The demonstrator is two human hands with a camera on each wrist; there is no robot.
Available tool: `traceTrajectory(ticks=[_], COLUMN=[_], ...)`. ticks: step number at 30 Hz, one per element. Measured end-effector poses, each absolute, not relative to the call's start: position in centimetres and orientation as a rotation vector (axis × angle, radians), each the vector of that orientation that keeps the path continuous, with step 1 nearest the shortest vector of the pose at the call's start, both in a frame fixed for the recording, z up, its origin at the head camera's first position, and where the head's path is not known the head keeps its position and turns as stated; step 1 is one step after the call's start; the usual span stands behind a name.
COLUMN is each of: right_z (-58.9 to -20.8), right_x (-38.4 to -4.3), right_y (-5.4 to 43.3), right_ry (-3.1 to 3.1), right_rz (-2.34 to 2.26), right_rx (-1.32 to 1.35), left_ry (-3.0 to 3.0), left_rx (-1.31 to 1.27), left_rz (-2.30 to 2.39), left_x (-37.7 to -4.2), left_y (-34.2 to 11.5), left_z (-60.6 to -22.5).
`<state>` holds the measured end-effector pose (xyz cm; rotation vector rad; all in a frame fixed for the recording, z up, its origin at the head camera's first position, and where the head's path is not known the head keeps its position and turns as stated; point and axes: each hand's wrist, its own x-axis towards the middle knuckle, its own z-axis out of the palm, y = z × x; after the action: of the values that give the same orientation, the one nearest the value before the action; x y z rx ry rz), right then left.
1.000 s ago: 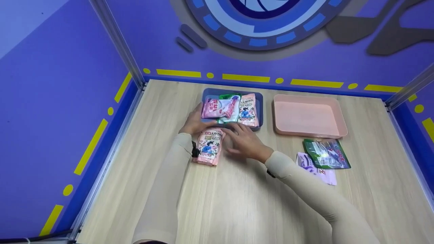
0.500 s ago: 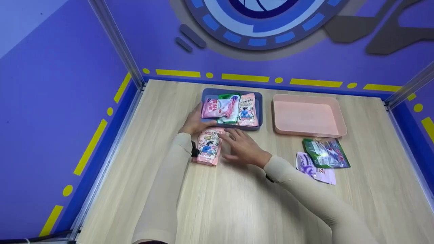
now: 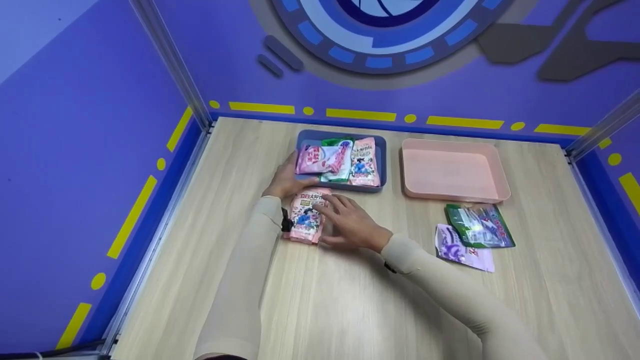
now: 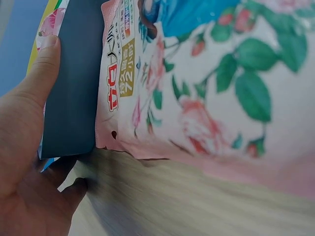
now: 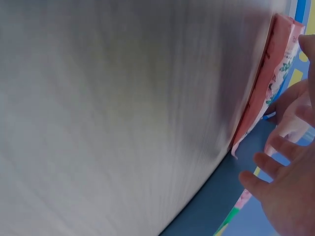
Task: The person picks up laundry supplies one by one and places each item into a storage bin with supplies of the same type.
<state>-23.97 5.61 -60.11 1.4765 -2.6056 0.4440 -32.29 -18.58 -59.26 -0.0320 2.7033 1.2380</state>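
In the head view my left hand (image 3: 287, 181) holds the near left corner of the blue tray (image 3: 345, 189). The left wrist view shows its thumb (image 4: 44, 66) on the rim, with other fingers low beside the corner. Several laundry-product-like pouches lie inside the tray, among them a purple-pink pouch (image 3: 320, 161), a green-and-white pouch (image 3: 342, 172) and a pink floral pouch (image 3: 364, 167). Another pink floral pouch (image 3: 306, 220) lies flat on the table before the tray. My right hand (image 3: 352, 222) reaches over its right side with spread fingers; whether they touch it I cannot tell.
To the right of the blue tray stands a pink tray (image 3: 452, 195). In front of that lie a green pouch (image 3: 482, 227) and a lilac pouch (image 3: 462, 255), partly overlapping. Blue panels (image 3: 200, 75) border the wooden table (image 3: 350, 310) at the back and sides.
My right hand has moved left and nearer to me, from the front edge of the blue tray to over the loose pink pouch. The left hand stays at the tray corner.
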Motion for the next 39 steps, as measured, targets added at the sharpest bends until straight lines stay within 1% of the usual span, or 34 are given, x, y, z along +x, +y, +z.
traceTrajectory(ticks=[19, 39], right_z=[-60.9, -60.5], right_x=[-23.0, -22.6], right_y=[3.3, 3.0], right_ry=[-2.642, -2.784], right_rz=[0.444, 0.409], right_rx=[1.553, 1.562], left_ry=[2.738, 2.714], left_rx=[-0.009, -0.026], left_rz=[1.172, 1.211], left_x=[-32.3, -32.5], left_y=[-18.6, -18.6], left_z=[-59.3, -59.3])
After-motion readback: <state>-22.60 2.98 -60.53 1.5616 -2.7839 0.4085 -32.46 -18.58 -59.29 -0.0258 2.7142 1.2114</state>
